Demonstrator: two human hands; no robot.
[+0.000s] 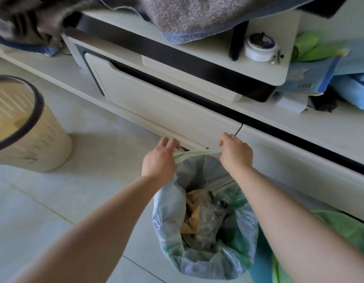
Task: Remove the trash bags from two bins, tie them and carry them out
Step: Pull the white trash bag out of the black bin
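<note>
A white cabinet [177,111] stands just beyond the grip; atop it, a grey towel [197,15] and 1 white jar [259,49].

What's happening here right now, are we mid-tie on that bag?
Not tied yet. The left hand and right hand each grip the far edge of the trash bag, stretching it taut between them. The bag's mouth is open, with paper and wrappers visible inside. The cream bin on the left has no bag in it.

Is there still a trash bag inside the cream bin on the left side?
No, the cream bin shows its bare slotted inner wall, with no liner over its dark rim.
</note>
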